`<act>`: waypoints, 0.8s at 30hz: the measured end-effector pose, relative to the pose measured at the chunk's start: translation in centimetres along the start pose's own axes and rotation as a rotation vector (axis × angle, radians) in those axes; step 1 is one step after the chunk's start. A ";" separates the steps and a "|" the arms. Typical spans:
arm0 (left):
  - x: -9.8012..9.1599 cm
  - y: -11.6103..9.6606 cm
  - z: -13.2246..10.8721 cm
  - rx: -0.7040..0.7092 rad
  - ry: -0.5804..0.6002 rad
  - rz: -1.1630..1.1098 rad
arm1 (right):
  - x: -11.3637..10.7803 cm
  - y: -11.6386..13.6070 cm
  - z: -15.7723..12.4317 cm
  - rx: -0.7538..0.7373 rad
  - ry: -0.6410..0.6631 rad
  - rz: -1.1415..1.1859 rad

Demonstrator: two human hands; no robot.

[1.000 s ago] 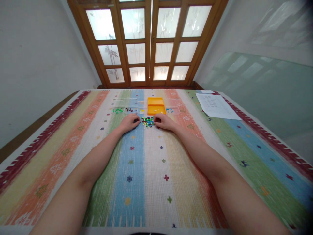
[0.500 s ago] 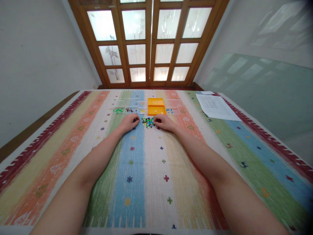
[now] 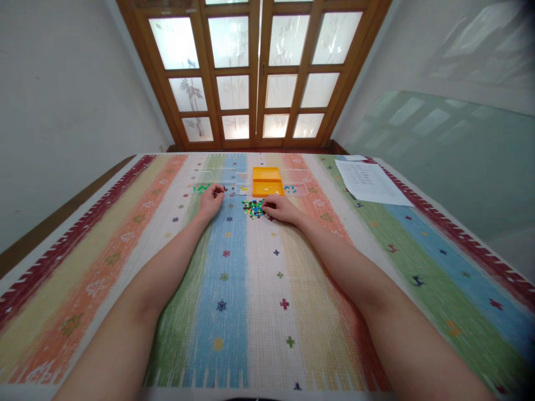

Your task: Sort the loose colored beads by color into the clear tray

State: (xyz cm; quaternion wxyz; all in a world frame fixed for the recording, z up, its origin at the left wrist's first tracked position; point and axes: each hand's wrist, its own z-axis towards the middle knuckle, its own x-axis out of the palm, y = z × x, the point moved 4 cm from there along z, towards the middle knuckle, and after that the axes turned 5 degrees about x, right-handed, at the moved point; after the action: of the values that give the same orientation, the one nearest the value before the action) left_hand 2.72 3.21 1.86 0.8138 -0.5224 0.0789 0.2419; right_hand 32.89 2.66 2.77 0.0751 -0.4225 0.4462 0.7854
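Note:
A small heap of tiny coloured pieces (image 3: pixel 252 208) lies on the striped tablecloth (image 3: pixel 251 289). My right hand (image 3: pixel 281 208) rests at the heap's right side, fingers curled and pinched at the pieces. My left hand (image 3: pixel 211 199) is up at the clear compartment tray (image 3: pixel 217 188), by the section with dark red pieces, fingers pinched together; what it holds is too small to make out. An orange tray (image 3: pixel 267 181) sits just behind the heap. Green pieces (image 3: pixel 201 188) lie in the tray's left section.
More clear compartments (image 3: pixel 295 189) with blue pieces stand right of the orange tray. A printed sheet of paper (image 3: pixel 369 181) lies at the far right of the table. Wooden glazed doors (image 3: pixel 254 72) stand beyond the table's far edge.
My left hand has left the heap and moved up and left to the clear compartment tray. My right hand has stayed at the heap.

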 end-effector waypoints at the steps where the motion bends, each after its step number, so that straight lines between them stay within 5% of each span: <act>1: -0.1 0.3 0.1 -0.019 -0.028 -0.031 | 0.0 0.0 0.0 -0.004 -0.002 0.002; 6: -0.6 1.3 0.3 -0.132 -0.141 -0.183 | 0.1 0.0 0.1 -0.008 0.004 0.003; 14: -0.4 1.7 0.3 -0.205 -0.093 -0.264 | 0.0 0.0 0.1 -0.016 0.004 0.017; 19: -0.4 1.4 0.2 -0.097 -0.025 -0.071 | 0.1 0.0 0.1 -0.015 -0.005 0.005; 24: 0.7 -0.6 -0.7 0.127 0.184 0.255 | 0.0 -0.1 0.1 -0.007 -0.088 -0.045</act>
State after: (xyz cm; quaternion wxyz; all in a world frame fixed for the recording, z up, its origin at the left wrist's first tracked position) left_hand 3.71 2.58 1.80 0.7973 -0.4755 0.2339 0.2889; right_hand 32.90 2.85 2.72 0.1109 -0.3975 0.4301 0.8029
